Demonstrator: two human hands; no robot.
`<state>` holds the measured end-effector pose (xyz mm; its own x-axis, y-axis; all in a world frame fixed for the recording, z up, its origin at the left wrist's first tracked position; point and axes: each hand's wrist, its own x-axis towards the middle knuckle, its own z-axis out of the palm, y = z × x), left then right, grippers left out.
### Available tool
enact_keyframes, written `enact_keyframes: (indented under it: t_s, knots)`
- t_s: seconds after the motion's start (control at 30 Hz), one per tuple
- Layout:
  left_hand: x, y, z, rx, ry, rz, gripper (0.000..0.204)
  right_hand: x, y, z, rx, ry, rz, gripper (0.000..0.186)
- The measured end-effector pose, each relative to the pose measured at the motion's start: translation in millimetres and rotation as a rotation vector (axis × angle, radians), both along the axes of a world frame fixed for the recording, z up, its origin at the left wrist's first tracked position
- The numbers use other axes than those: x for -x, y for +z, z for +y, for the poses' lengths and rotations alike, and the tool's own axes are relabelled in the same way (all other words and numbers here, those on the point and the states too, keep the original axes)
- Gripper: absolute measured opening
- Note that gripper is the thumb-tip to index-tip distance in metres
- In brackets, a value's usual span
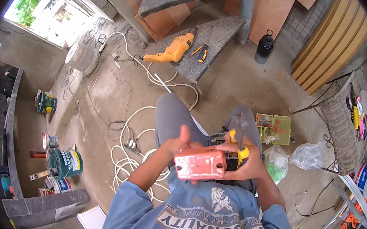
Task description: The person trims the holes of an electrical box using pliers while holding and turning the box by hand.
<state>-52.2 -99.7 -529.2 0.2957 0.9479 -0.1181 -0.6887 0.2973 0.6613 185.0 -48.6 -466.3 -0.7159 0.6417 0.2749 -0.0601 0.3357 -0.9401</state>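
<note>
An orange-pink plastic electrical box [199, 164] is held in front of my chest, above my lap. My left hand [181, 144] grips its left side, thumb raised and the other fingers partly hidden behind it. At the box's right end is my right hand [250, 162], its fingers against the box and a dark part beside it. Also in that hand is a tool with yellow-and-black handles [243, 154], which looks like pliers. Its grey metal end points away from me, blurred against my right knee.
A yellow drill [172, 50] and a screwdriver [203, 53] lie on a metal step [213, 41] ahead. White cable [121, 161] coils left of my legs. Right are a green organizer case [282, 129], plastic bags [308, 155], a black bottle [264, 48] and a wicker chair [341, 126]. Paint buckets [65, 163] stand left.
</note>
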Motion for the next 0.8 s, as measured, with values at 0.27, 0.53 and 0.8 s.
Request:
enact_keyframes:
  t_s: [0.27,0.53,0.8]
  knots:
    - [-37.1,13.3,9.2,-0.436,0.019,-0.136,0.111,49.3,0.0,-18.3,0.470,-0.342,0.384,0.070]
    - [-41.4,11.2,-1.7,-0.194,0.410,-0.137,0.084,61.0,13.1,-19.2,0.158,-0.497,0.137,0.069]
    - [-44.8,34.7,15.0,-0.217,0.342,-0.540,0.077,49.6,8.6,-13.3,0.020,-0.462,0.079,0.041]
